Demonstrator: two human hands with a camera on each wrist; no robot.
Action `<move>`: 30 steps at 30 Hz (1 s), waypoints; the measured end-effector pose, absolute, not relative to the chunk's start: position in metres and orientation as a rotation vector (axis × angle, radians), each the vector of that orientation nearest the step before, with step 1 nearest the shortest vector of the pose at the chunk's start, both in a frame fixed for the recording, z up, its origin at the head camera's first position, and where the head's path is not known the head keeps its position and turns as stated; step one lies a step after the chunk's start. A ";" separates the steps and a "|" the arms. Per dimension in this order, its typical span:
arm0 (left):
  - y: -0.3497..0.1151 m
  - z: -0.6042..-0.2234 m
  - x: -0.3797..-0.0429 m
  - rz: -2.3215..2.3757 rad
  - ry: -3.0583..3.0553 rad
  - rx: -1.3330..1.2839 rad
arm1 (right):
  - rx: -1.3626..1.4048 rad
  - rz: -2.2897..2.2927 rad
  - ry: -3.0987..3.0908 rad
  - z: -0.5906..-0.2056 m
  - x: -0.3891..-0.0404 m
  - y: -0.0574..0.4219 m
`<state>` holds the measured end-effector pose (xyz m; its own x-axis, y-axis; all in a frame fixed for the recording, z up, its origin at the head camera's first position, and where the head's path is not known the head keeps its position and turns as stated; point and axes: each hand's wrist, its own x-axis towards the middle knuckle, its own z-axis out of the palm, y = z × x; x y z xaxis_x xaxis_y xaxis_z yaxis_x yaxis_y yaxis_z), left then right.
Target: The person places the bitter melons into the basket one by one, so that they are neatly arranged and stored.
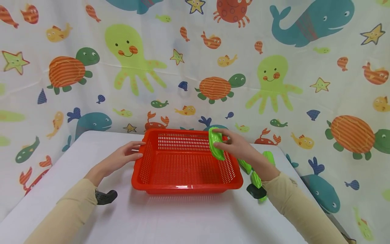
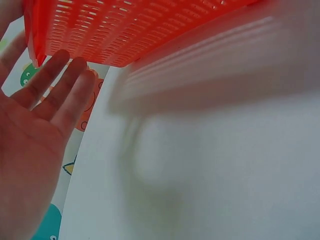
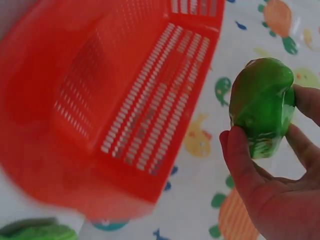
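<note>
Right hand (image 1: 236,144) is pinching a shiny green piece (image 1: 215,138) up by the right end of the red basket (image 1: 192,187); left hand's (image 1: 120,157) empty, fingers loosely spread. Looks light, firmish, probably slippery, so I'd grip its sides.

From where I stand, I can make out no readable word, brand or number anywhere. Neither the red basket (image 1: 195,188), the green item (image 1: 214,139) nor the patterned curtain (image 1: 189,67) shows me any legible lettering
</note>
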<state>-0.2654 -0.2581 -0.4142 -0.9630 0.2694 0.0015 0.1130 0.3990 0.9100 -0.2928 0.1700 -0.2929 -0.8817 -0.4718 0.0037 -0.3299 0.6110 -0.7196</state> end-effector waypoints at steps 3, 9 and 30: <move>-0.258 -0.415 -0.265 1.618 2.491 0.342 | -0.714 -1.101 2.604 -0.299 -0.298 0.145; -0.258 -0.418 -0.265 1.623 2.478 0.332 | -0.754 -1.105 2.547 -0.306 -0.306 0.104; -0.260 -0.418 -0.266 1.630 2.473 0.349 | -0.772 -1.111 2.436 -0.328 -0.335 0.035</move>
<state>-0.2663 -0.2600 -0.4177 -0.9601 0.2795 -0.0042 0.1064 0.3792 0.9192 -0.3355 0.0346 -0.3281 -0.7891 -0.6078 -0.0895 -0.3307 0.5431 -0.7718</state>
